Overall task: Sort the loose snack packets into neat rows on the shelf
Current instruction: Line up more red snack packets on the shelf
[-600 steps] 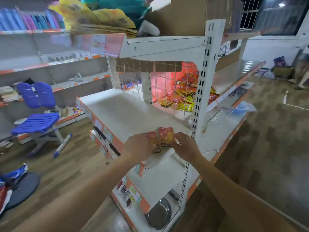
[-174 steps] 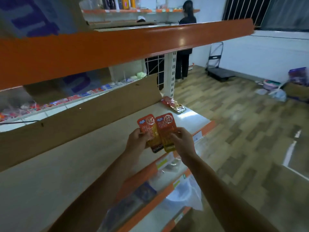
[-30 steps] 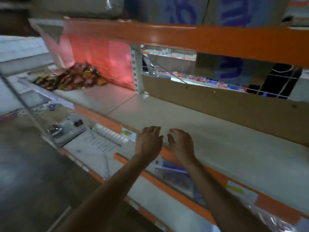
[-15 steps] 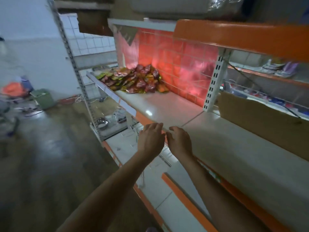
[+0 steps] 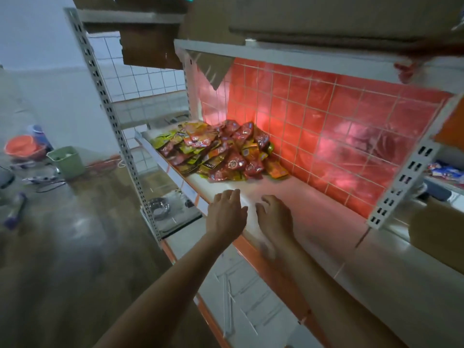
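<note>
snack packets [image 5: 218, 151] print unreadable, lower ones buried; cardboard box [image 5: 326, 16] cropped above

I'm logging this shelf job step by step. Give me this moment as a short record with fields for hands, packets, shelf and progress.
left hand: open, holds nothing, over the shelf's front edge
right hand: fingers loosely curled, holds nothing, beside the left hand
snack packets: one loose heap at the shelf's far end, touching the red back panel
shelf: white board with an orange front strip
progress: no neat rows in view; neither hand touches the heap
floor: green bin
</note>
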Demonstrator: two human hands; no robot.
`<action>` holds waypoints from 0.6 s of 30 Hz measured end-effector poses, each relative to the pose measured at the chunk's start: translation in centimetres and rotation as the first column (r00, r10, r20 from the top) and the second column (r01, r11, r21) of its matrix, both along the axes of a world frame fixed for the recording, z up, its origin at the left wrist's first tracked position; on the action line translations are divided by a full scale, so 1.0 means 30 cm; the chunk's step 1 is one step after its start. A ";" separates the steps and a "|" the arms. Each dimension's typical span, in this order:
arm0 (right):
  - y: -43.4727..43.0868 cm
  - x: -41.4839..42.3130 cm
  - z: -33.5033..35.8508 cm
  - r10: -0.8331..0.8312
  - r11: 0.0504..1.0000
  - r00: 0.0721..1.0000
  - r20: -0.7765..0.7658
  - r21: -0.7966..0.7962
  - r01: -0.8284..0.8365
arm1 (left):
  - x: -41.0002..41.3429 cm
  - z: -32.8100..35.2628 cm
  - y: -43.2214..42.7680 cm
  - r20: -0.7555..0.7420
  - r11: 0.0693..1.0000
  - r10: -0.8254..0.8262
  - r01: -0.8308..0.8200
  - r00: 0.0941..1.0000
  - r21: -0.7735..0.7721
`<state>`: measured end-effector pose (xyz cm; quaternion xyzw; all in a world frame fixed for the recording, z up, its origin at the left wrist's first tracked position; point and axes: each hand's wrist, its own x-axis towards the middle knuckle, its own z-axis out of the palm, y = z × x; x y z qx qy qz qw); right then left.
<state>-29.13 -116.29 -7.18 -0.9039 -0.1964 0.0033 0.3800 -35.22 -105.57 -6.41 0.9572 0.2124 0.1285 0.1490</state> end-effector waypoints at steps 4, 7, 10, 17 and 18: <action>0.128 0.144 -0.025 -0.063 0.998 0.998 0.011 0.000 0.063 | 0.171 -0.006 0.150 0.063 0.997 -0.073 0.072 0.995 0.015; 0.229 0.241 -0.026 -0.145 0.984 0.989 0.008 0.107 0.143 | 0.301 -0.002 0.268 0.079 0.983 -0.175 0.169 0.981 0.076; 0.325 0.352 -0.021 -0.255 0.954 0.967 0.005 0.163 0.250 | 0.429 0.018 0.362 0.065 0.961 -0.251 0.241 0.966 0.136; 0.443 0.538 -0.057 -0.383 0.922 0.924 -0.004 0.067 0.382 | 0.643 -0.027 0.480 -0.216 0.803 -0.438 0.488 0.872 0.341; 0.450 0.552 -0.063 -0.393 0.919 0.919 -0.019 0.042 0.393 | 0.665 -0.040 0.497 -0.235 0.783 -0.460 0.516 0.856 0.348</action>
